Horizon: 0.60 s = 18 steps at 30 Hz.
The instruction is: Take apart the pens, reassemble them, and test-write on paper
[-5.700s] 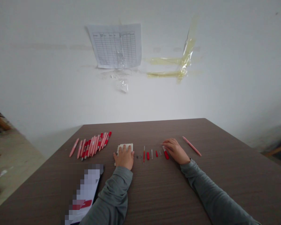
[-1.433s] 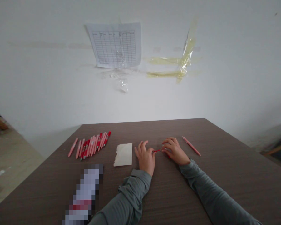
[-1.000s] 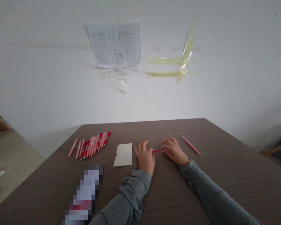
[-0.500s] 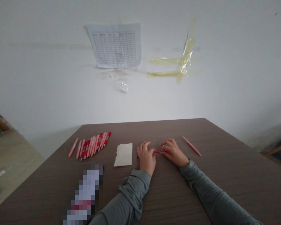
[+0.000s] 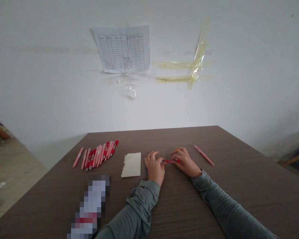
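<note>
My left hand (image 5: 154, 167) and my right hand (image 5: 185, 162) meet near the middle of the brown table (image 5: 179, 205), fingertips pinching a small red pen part (image 5: 168, 161) between them. The other small pen pieces are hidden under the hands. A pale folded cloth (image 5: 132, 164) lies just left of my left hand. A single pink pen (image 5: 204, 155) lies to the right of my right hand.
A row of several pink and red pens (image 5: 96, 154) lies at the table's left. A blurred-out flat object (image 5: 89, 209) sits near the front left edge. On the white wall hang a printed sheet (image 5: 123, 49) and strips of yellowed tape (image 5: 189, 68).
My left hand left the cloth and moved right to meet my right hand. Both hands now hold a red pen part between them; the loose pieces are no longer visible.
</note>
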Each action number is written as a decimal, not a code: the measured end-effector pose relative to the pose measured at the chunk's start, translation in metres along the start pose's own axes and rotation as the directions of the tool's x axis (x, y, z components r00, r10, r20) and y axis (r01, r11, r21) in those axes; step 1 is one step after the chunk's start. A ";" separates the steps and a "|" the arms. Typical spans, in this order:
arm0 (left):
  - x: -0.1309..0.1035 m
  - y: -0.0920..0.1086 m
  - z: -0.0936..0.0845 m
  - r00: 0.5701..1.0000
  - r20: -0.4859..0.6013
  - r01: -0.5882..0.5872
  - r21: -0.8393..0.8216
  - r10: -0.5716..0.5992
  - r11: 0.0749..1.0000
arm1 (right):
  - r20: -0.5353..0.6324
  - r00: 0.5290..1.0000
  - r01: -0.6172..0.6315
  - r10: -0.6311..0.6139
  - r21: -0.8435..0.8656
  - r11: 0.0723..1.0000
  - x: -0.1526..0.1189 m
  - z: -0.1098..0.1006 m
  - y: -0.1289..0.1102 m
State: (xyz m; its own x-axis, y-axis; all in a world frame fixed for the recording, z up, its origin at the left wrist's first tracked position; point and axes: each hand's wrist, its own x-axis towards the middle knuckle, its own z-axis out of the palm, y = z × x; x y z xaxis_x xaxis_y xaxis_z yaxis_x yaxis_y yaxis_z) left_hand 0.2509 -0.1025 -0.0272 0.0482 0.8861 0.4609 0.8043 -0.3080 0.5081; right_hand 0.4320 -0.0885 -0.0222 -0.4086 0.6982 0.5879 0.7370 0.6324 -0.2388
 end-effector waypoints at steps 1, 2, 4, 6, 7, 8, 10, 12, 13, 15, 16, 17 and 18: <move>0.000 0.000 0.000 1.000 0.008 0.002 0.001 -0.002 1.000 | -0.001 1.000 0.001 -0.001 0.002 1.000 0.000 0.000 0.000; 0.000 0.000 0.000 1.000 0.014 0.000 0.002 0.000 1.000 | 0.000 1.000 0.003 -0.003 0.007 1.000 0.000 0.000 0.000; -0.001 0.001 -0.001 1.000 0.015 -0.010 0.003 0.010 1.000 | -0.003 1.000 -0.001 0.001 0.023 1.000 0.000 0.000 0.000; -0.001 0.001 -0.001 1.000 0.006 -0.021 0.004 0.021 1.000 | -0.006 1.000 -0.006 0.006 0.043 0.999 0.000 0.000 -0.001; -0.002 0.001 -0.001 1.000 0.000 -0.026 0.005 0.026 1.000 | -0.007 1.000 -0.009 0.009 0.052 0.999 0.000 0.000 -0.001; -0.002 0.002 -0.001 1.000 -0.007 -0.030 0.006 0.030 1.000 | -0.006 1.000 -0.011 0.011 0.059 0.998 0.000 -0.001 -0.002; -0.002 0.002 -0.001 0.999 -0.018 -0.036 0.008 0.036 0.999 | 0.001 1.000 -0.014 0.014 0.068 0.998 0.001 -0.002 -0.003; -0.003 0.002 -0.001 0.999 -0.025 -0.042 0.010 0.042 0.999 | 0.005 1.000 -0.025 0.025 0.073 0.997 0.001 -0.003 -0.004; -0.003 0.002 0.000 0.999 -0.026 -0.045 0.010 0.045 0.999 | 0.006 1.000 -0.030 0.029 0.076 0.997 0.001 -0.004 -0.004; -0.003 0.002 0.000 0.998 -0.026 -0.048 0.008 0.048 0.999 | 0.003 0.999 -0.037 0.037 0.085 0.996 0.001 -0.004 -0.004; -0.003 0.002 0.000 0.999 -0.025 -0.048 0.006 0.048 0.999 | 0.004 0.999 -0.039 0.039 0.090 0.995 0.001 -0.003 -0.003; -0.002 0.002 0.000 0.999 -0.023 -0.046 0.005 0.046 0.999 | 0.003 0.999 -0.041 0.041 0.094 0.995 0.000 -0.003 -0.003; -0.002 0.001 0.000 0.999 -0.019 -0.044 0.004 0.044 0.999 | 0.002 0.999 -0.041 0.041 0.095 0.995 0.000 -0.002 -0.002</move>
State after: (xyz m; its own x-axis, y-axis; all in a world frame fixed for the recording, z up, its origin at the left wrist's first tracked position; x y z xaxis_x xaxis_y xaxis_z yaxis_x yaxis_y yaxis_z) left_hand 0.2521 -0.1050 -0.0277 0.0724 0.8648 0.4969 0.8035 -0.3457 0.4846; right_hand 0.4316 -0.0905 -0.0197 -0.3792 0.7245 0.5756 0.6984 0.6321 -0.3355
